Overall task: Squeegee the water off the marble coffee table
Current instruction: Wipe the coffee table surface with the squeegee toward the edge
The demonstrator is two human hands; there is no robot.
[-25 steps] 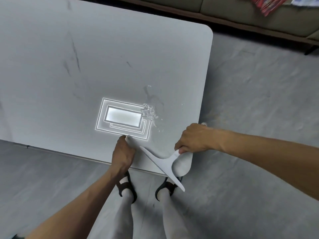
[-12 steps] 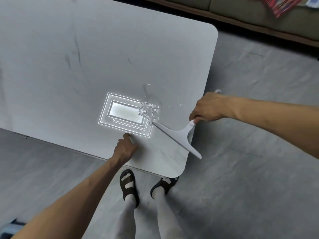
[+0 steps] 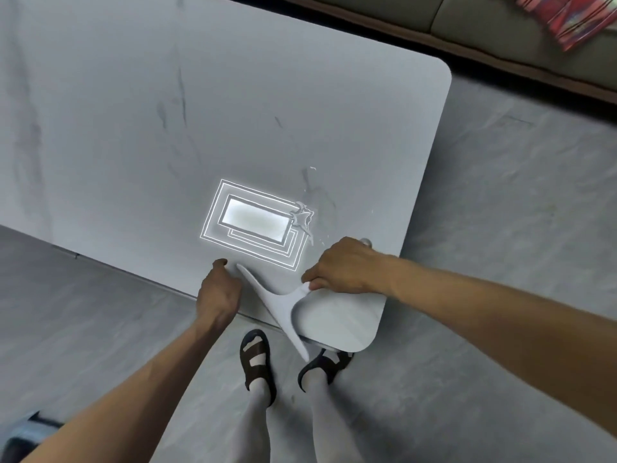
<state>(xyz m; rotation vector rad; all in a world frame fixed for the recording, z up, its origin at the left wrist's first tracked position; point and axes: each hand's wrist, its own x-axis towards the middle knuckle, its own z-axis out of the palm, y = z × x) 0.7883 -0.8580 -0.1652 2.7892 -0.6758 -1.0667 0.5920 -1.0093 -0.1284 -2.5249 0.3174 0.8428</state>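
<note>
White plastic squeegee (image 3: pixel 278 304), gripped by right hand (image 3: pixel 340 267), spans grey marble bench (image 3: pixel 300 95) edge; left hand (image 3: pixel 218 290) beside blade, grip unclear.

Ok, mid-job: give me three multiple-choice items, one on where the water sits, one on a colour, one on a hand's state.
1. Where on the marble coffee table does the puddle lie? A) beside the bright light reflection B) at the far right corner C) along the left edge
2. What colour is the squeegee? A) black B) white C) red
3. What is the right hand doing? A) lying flat B) hanging free C) gripping the squeegee
Answers: 1A, water glints at the reflection's right end; 2B, it is plainly white; 3C, it is curled round the squeegee.
</note>
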